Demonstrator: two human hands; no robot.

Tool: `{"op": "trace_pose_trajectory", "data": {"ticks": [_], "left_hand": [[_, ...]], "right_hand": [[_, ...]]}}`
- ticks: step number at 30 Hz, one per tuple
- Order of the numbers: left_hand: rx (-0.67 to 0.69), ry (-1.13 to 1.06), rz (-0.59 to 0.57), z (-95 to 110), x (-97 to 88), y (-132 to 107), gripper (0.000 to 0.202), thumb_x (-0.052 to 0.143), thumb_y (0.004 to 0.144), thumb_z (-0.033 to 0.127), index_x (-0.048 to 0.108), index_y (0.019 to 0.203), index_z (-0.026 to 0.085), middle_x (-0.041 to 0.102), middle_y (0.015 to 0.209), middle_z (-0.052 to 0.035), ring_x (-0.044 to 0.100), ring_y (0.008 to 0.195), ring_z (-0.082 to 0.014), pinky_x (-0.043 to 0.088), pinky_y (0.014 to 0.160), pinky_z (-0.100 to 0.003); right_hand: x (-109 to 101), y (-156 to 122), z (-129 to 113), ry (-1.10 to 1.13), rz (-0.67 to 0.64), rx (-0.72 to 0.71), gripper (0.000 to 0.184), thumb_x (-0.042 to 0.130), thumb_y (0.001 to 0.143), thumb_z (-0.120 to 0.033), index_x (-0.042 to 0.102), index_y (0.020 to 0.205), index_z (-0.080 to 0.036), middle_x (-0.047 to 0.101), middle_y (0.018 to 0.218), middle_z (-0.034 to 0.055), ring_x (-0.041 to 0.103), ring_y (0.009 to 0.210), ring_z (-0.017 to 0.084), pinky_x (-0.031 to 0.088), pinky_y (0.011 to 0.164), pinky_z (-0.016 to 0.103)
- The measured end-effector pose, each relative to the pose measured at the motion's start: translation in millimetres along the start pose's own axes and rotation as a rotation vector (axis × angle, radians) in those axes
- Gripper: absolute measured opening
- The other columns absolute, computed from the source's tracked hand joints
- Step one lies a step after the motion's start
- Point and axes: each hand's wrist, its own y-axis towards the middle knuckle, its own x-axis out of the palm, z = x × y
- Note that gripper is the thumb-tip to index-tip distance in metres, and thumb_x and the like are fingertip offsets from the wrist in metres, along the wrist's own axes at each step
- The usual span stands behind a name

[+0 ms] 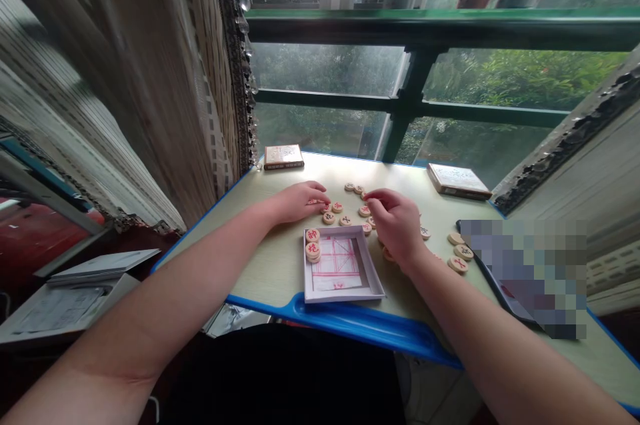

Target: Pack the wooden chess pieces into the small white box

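Observation:
Round wooden Chinese chess pieces with red or black characters lie scattered over the middle of the table. My left hand [300,202] is left of them, fingers stretched out and apart, with the fingertips over a red-marked piece. My right hand [397,217] is at the right of the group, its fingers curled and the fingertips closed at the edge of a chess piece [364,196]. Below the hands stands a shallow white box [375,278] with pink lines drawn on its bottom. Two pieces show in its upper left corner, a red-marked one [313,235] and a stacked one [313,250].
The pale table [260,265] has a blue rim with a moulded tray [360,325] at the front. Two small boxes stand at the back, one left [283,156] and one right [457,181]. A blurred-out tablet [520,278] lies at right, beside several pieces [458,264]. Curtains hang at left.

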Motion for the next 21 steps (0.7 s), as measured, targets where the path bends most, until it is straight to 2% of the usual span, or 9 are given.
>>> {"op": "trace_pose_trajectory", "data": {"ticks": [5, 9, 12, 17, 21], "left_hand": [[-0.030, 0.008, -0.040, 0.1, -0.6, 0.2, 0.042, 0.043, 0.086, 0.046, 0.065, 0.112, 0.022, 0.052, 0.130, -0.0086, 0.050, 0.117, -0.0219, 0.035, 0.103, -0.033], [-0.094, -0.025, -0.099, -0.8, -1.2, 0.3, 0.041, 0.041, 0.087, 0.043, 0.062, 0.117, 0.025, 0.045, 0.137, -0.0073, 0.045, 0.124, -0.0224, 0.030, 0.107, -0.034], [-0.100, -0.040, -0.101, -0.1, -2.9, 0.6, 0.037, 0.044, 0.086, 0.041, 0.065, 0.111, 0.024, 0.045, 0.137, -0.0074, 0.046, 0.123, -0.0220, 0.032, 0.106, -0.034], [-0.039, -0.043, -0.062, 2.9, -4.6, 2.4, 0.030, 0.048, 0.083, 0.040, 0.066, 0.096, 0.019, 0.055, 0.125, -0.0080, 0.052, 0.114, -0.0219, 0.038, 0.100, -0.033], [-0.036, -0.051, -0.063, 3.5, -2.6, 2.7, 0.038, 0.049, 0.083, 0.044, 0.065, 0.104, 0.018, 0.056, 0.123, -0.0095, 0.052, 0.115, -0.0228, 0.039, 0.099, -0.033]], "right_hand": [[0.1, 0.7, -7.0, 0.172, -0.052, 0.074, 0.020, 0.053, 0.071, -0.028, 0.069, 0.072, -0.017, 0.062, 0.058, 0.0013, 0.055, 0.056, 0.014, 0.040, 0.053, 0.026], [1.0, 3.4, -5.0, 0.319, -0.026, 0.170, 0.022, 0.053, 0.069, -0.032, 0.069, 0.072, -0.016, 0.057, 0.053, 0.0000, 0.050, 0.051, 0.012, 0.038, 0.049, 0.025], [0.8, 5.6, -0.9, 0.349, -0.009, 0.193, 0.023, 0.055, 0.068, -0.033, 0.069, 0.072, -0.016, 0.055, 0.051, -0.0010, 0.048, 0.049, 0.012, 0.037, 0.048, 0.025], [-0.9, 5.7, 0.5, 0.359, -0.008, 0.205, 0.019, 0.056, 0.067, -0.030, 0.069, 0.071, -0.016, 0.052, 0.049, -0.0024, 0.044, 0.047, 0.010, 0.035, 0.045, 0.023], [-1.2, 2.7, -4.6, 0.328, -0.022, 0.164, 0.018, 0.056, 0.067, -0.029, 0.068, 0.070, -0.016, 0.051, 0.049, -0.0020, 0.042, 0.046, 0.009, 0.032, 0.042, 0.022]]}}
